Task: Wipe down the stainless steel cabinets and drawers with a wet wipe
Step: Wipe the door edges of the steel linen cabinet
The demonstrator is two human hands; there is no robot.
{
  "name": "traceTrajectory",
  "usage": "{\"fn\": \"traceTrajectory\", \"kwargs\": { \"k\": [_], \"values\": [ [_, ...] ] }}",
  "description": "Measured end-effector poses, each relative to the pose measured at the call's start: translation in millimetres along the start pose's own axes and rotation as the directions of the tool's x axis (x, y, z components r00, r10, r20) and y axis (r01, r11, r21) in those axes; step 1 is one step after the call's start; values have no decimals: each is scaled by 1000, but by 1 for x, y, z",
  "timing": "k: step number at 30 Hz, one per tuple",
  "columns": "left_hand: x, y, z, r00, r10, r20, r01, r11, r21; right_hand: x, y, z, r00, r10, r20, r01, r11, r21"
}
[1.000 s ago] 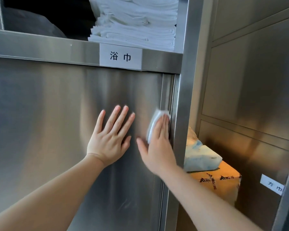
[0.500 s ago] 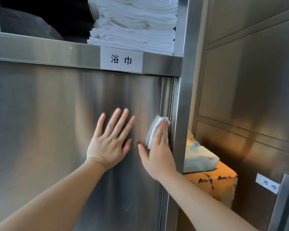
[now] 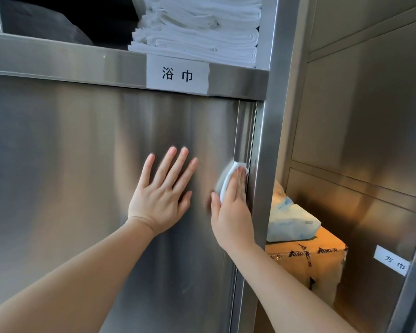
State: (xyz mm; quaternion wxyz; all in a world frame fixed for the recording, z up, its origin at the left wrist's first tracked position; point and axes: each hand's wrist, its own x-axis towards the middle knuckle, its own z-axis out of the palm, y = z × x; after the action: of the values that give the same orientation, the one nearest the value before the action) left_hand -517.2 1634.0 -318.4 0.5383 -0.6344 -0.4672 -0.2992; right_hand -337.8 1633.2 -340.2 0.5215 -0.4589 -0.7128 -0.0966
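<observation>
A large stainless steel cabinet door (image 3: 70, 176) fills the left and middle of the view. My left hand (image 3: 161, 195) lies flat on it with fingers spread. My right hand (image 3: 233, 207) presses a folded white wet wipe (image 3: 228, 176) against the door's right edge, next to the vertical steel post (image 3: 267, 152). The fingers are straight over the wipe, which shows above and to the left of them.
A shelf above holds a stack of folded white towels (image 3: 197, 30) behind a white label (image 3: 177, 74). To the right, a pack of wipes (image 3: 291, 222) lies on an orange carton (image 3: 320, 263). Steel panels (image 3: 370, 104) with another label (image 3: 394, 260) stand at the right.
My right hand with the wipe has slid slightly down the door's right edge. My left hand has stayed flat in place.
</observation>
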Motion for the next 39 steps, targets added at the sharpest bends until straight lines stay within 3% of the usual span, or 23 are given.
{"fn": "traceTrajectory", "kwargs": {
  "k": [13,18,23,27,34,39],
  "values": [
    [2,-2,-5,997,-10,71,8,1000,25,-13,-6,-29,982,130,134,-138,989,49],
    [6,5,-27,976,-63,210,76,996,-54,-16,-29,-60,941,184,283,-230,963,140],
    [26,2,-86,872,-55,486,177,962,-209,3,-66,-100,883,245,400,-355,906,229],
    [56,-28,-147,752,-93,653,405,846,-346,40,-110,-138,828,255,500,-426,866,264],
    [137,-99,-261,667,-242,705,602,732,-318,114,-197,-207,777,243,581,-492,810,320],
    [185,-147,-345,562,-448,695,756,620,-212,163,-269,-260,734,255,629,-581,716,387]
  ]
}}
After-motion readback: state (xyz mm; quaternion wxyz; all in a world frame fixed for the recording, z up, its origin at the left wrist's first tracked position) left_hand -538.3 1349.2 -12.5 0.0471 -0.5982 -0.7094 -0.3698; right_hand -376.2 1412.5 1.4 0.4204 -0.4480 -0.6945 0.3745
